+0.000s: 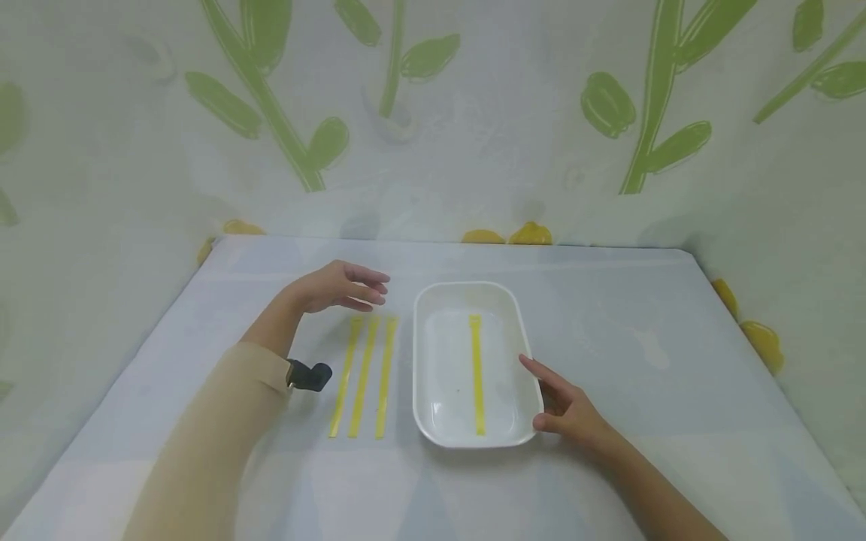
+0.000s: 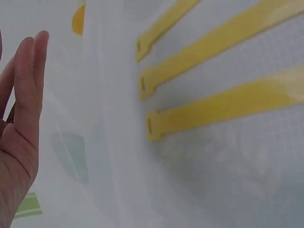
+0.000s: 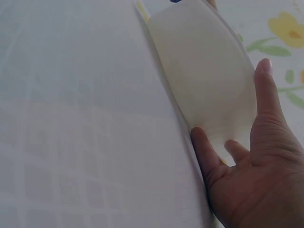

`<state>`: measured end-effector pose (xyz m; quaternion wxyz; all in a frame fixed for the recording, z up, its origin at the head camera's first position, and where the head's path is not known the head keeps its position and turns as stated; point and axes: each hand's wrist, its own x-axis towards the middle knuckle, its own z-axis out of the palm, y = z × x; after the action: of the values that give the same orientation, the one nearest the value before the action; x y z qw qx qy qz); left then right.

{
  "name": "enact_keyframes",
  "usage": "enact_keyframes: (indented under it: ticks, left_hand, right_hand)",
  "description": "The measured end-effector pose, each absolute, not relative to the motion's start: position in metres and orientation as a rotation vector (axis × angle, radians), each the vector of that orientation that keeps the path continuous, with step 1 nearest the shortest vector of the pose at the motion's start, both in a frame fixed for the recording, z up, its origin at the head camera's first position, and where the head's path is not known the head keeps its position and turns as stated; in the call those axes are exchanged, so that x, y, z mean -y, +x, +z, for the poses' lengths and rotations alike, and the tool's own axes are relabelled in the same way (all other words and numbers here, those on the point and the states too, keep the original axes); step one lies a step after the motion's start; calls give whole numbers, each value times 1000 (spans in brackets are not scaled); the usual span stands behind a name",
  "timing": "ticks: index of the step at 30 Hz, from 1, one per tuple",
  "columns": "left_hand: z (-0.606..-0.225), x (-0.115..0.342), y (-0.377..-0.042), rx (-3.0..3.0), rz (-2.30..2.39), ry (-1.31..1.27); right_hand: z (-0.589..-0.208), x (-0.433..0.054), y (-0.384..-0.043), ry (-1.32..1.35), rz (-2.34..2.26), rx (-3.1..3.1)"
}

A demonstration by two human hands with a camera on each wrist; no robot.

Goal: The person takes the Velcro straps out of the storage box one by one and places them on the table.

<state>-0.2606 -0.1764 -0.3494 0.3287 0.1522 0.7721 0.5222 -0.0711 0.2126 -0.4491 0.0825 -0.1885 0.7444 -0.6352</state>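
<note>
A white rectangular tray (image 1: 425, 361) sits at the middle of the table, and one yellow cable strap (image 1: 477, 383) with a slotted head lies lengthwise in it. To its left, three more yellow straps (image 1: 365, 376) lie side by side on the table, slotted heads at the far end, as the left wrist view shows too (image 2: 228, 107). My left hand (image 1: 341, 287) hovers beyond those heads, fingers extended and holding nothing. On the tray's right side my right hand (image 1: 568, 409) touches the rim and outer wall with spread fingers; the right wrist view shows them against the wall (image 3: 204, 71).
A pale cloth with light blue patterns covers the table (image 1: 609, 338). Behind and at the sides rises a fabric wall (image 1: 473, 150) printed with green leaves and yellow flowers. A black wrist camera (image 1: 310, 376) is strapped to the left wrist.
</note>
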Motion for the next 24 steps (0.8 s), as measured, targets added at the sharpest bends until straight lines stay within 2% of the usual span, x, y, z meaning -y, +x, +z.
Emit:
enact_keyframes:
  ticks: [6, 24]
  left_hand:
    - [-342, 157, -267, -1969, 1369, 458]
    - [-339, 82, -269, -2029, 1289, 388]
  right_hand:
    - [-450, -214, -74, -581, -1895, -2225]
    - [-450, -215, -74, -578, -1888, -2255]
